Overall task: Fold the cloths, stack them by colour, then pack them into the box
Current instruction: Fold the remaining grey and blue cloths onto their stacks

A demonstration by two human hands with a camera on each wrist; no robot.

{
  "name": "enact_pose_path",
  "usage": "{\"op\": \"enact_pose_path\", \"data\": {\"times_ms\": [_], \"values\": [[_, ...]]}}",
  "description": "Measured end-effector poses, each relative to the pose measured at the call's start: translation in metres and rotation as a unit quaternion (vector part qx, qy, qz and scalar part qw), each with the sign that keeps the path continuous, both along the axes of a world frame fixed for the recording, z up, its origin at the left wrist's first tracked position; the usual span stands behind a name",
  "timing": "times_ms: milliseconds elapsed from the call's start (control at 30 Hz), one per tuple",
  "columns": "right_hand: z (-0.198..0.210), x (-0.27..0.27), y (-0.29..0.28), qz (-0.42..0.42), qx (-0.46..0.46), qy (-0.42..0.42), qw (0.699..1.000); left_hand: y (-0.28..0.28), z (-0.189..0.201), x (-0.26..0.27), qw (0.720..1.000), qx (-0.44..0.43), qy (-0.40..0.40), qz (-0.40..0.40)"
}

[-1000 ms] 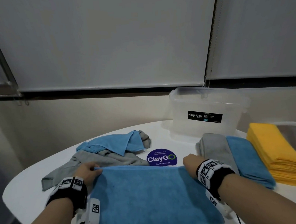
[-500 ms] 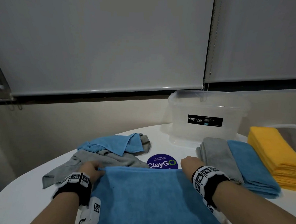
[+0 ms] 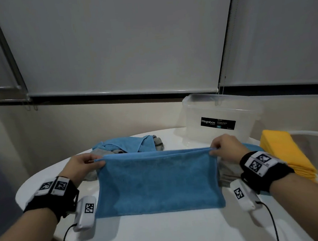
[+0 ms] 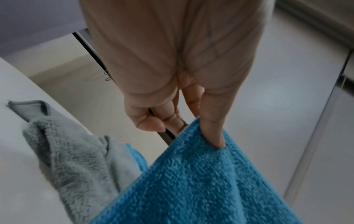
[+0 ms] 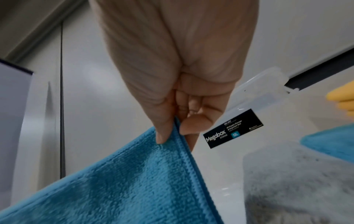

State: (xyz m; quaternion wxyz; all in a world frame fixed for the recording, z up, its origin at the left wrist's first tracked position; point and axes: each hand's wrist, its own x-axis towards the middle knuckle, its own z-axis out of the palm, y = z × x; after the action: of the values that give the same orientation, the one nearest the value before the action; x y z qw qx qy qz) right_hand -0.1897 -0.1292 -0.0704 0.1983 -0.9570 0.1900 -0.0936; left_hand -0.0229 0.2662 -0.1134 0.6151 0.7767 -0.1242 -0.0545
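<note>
Head view shows the blue cloth (image 3: 158, 182), which lay flat on the white worktop (image 3: 161, 232) a second ago with both hands at its far edge, now lifted by that edge so it hangs taut between them, its lower edge at the worktop. The left hand (image 3: 83, 167) pinches the left corner between thumb and forefinger, the other fingers loosely curled; the right hand (image 3: 226, 148) pinches the right corner the same way, and two layers of hemmed edge show in its grip, so the cloth looks already doubled. I judge the next fold is starting. The cloth is thick, looped microfibre with a stitched border, limp enough to sag slightly along the top. Behind it lies an unfolded heap of blue and grey cloths (image 3: 130, 146). To the right sit a folded grey cloth (image 5: 298, 181), a folded blue one (image 3: 251, 145) and a neat stack of yellow cloths (image 3: 285, 153). The translucent plastic box (image 3: 219, 118), rounded at its corners and labelled, stands at the back, well apart from the hands, with nothing seen inside.
</note>
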Motion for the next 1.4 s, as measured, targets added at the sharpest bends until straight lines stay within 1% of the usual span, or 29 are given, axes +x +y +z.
{"op": "enact_pose_path", "data": {"times_ms": [67, 133, 300, 467, 633, 767, 867, 967, 1100, 1233, 1400], "values": [[0.010, -0.013, -0.004, -0.006, 0.057, -0.040, 0.998, 0.006, 0.009, -0.008, 1.000, -0.023, -0.004, -0.014], [0.018, -0.024, -0.005, -0.008, 0.094, -0.066, 0.993, 0.010, 0.018, -0.014, 0.999, -0.040, -0.005, -0.021], [0.029, -0.048, -0.004, 0.027, 0.170, -0.098, 0.980, 0.019, 0.032, -0.027, 0.996, -0.083, 0.018, -0.039], [0.036, -0.063, 0.000, 0.042, 0.186, -0.099, 0.977, 0.016, 0.048, -0.048, 0.990, -0.135, 0.015, -0.044], [0.045, -0.069, 0.004, 0.029, 0.207, -0.131, 0.969, 0.021, 0.056, -0.056, 0.984, -0.169, 0.023, -0.053], [0.049, -0.070, 0.007, 0.036, 0.237, -0.142, 0.960, 0.019, 0.059, -0.063, 0.982, -0.186, 0.002, -0.029], [0.048, -0.068, 0.010, 0.044, 0.239, -0.147, 0.959, 0.016, 0.056, -0.064, 0.984, -0.177, -0.027, -0.004], [0.045, -0.068, 0.013, 0.043, 0.218, -0.156, 0.962, 0.014, 0.054, -0.063, 0.985, -0.165, -0.051, 0.015], [0.043, -0.074, 0.015, 0.055, 0.205, -0.154, 0.965, 0.020, 0.047, -0.063, 0.992, -0.113, -0.048, 0.003], [0.038, -0.095, 0.019, 0.065, 0.166, -0.131, 0.975, 0.035, 0.041, -0.065, 0.995, -0.093, -0.032, -0.015], [0.039, -0.123, 0.020, 0.092, 0.258, -0.114, 0.955, 0.049, 0.044, -0.075, 0.993, -0.081, -0.010, -0.086]]}}
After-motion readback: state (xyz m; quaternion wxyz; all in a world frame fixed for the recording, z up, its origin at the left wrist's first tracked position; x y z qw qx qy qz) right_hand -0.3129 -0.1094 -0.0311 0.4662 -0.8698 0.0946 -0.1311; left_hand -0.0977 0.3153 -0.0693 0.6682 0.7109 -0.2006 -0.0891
